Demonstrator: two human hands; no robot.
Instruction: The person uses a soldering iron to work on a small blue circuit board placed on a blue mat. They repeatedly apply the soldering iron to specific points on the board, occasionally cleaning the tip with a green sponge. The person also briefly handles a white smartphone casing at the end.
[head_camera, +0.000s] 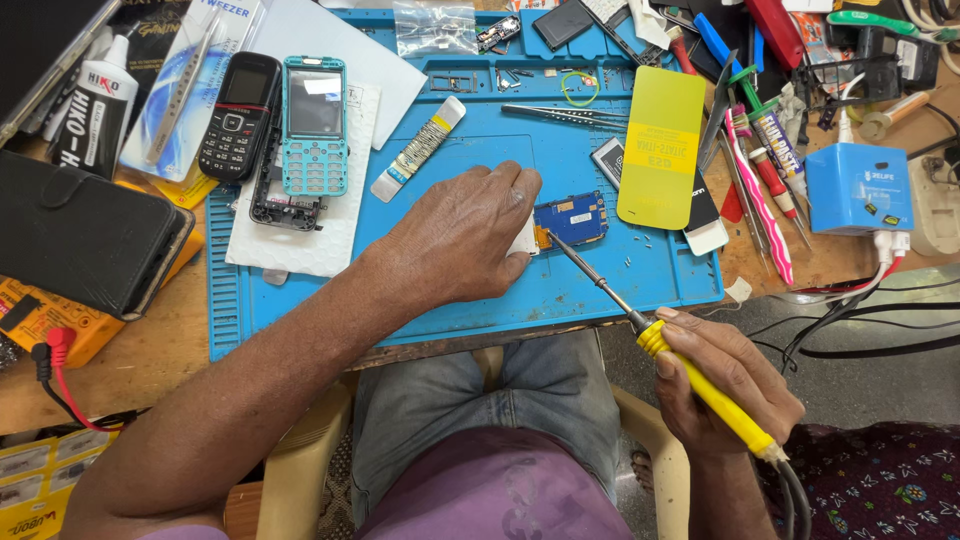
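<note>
Gripping the yellow-handled soldering iron (655, 345) low in view, closest to the lens, the right hand (725, 385) is closing its grip fully round the handle like a pen, which is letting the long thin tip slant up and leftward to the small blue circuit board (572, 217). That board is lying flat on the blue work mat (470, 310), just beyond the tip and touching the left hand's (465, 235) fingertips; its face is looking dark blue with gold contact patches and an orange edge. The left hand is pressing palm-down, its grip closed loosely over a white piece beside the board, seemingly pinning everything so the board is not sliding under the tip. Just right of the board, a yellow-green card (660, 145) is resting across a dark phone battery. Farther left of the left hand, a black keypad phone (238, 115) and a teal phone frame (314, 125) are lying set aside on white padding, and the wooden bench (150, 365) is carrying it all.
</note>
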